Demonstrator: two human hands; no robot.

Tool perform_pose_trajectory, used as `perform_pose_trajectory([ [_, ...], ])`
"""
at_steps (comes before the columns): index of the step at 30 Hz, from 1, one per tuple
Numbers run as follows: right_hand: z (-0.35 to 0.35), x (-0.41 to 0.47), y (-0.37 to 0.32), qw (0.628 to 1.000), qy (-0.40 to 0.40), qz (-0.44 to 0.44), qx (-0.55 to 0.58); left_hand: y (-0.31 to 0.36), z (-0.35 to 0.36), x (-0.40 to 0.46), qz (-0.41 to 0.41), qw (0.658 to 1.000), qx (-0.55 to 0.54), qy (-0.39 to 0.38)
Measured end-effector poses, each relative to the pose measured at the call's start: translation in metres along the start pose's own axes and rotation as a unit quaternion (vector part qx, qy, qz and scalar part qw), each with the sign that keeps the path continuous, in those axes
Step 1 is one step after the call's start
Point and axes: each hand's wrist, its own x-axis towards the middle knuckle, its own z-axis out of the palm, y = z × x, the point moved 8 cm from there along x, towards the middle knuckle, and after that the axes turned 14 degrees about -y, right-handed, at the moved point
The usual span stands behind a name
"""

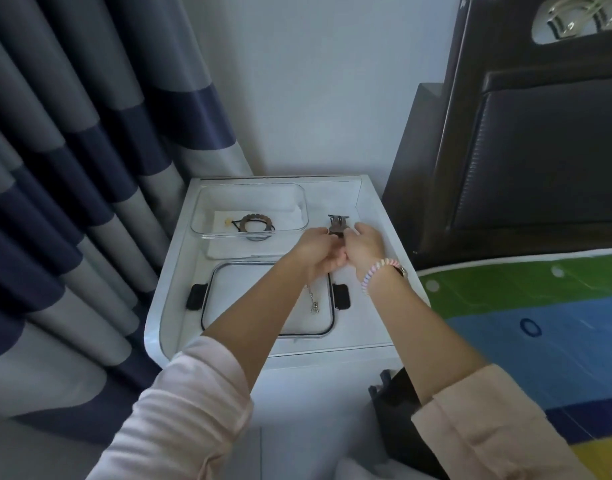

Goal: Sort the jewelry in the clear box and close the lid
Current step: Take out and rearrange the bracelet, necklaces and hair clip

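Note:
A clear box [249,233] stands open at the back left of the white nightstand top [373,327]. Inside it lies a brown beaded bracelet [257,221] on white paper. The box's lid [228,299], clear with a black rim and black side clips, lies flat in front of the box. My left hand [318,252] and my right hand [365,244] meet above the lid's far right corner, both gripping a dark metal hair clip [338,224]. A thin silver chain with a pendant [313,301] hangs from under my left hand over the lid.
Striped blue and grey curtains [89,168] hang at the left. A dark padded headboard [526,150] rises at the right, with a colourful bed cover [540,323] below it. A black object [398,410] sits low beside the nightstand. My right wrist carries a pastel bracelet [373,273].

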Motion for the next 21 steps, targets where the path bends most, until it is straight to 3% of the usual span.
perform_pose_trajectory([
  [4, -0.002, -0.043, 0.004, 0.999, -0.012, -0.035, 0.028, 0.005, -0.01, -0.027, 0.031, 0.997, 0.052, -0.038],
  [6, -0.003, -0.072, 0.008, 0.997, -0.009, -0.071, 0.014, 0.017, -0.028, -0.04, 0.061, 0.97, 0.235, -0.003],
  [8, 0.001, -0.097, 0.011, 0.994, -0.018, -0.099, -0.044, 0.031, -0.035, -0.053, 0.085, 0.864, 0.496, 0.021],
  [10, 0.013, -0.113, 0.013, 0.987, -0.056, -0.105, -0.105, 0.029, -0.034, -0.06, 0.067, 0.756, 0.651, 0.005],
  [13, 0.027, -0.124, 0.007, 0.97, -0.074, -0.117, -0.2, 0.017, -0.039, -0.058, 0.011, 0.676, 0.737, -0.015],
  [17, 0.033, -0.126, -0.003, 0.954, -0.086, -0.119, -0.26, 0.019, -0.037, -0.052, 0.011, 0.65, 0.76, -0.022],
  [21, 0.037, -0.12, 0.002, 0.954, -0.087, -0.052, -0.281, 0.016, -0.037, -0.051, -0.001, 0.622, 0.783, -0.026],
])
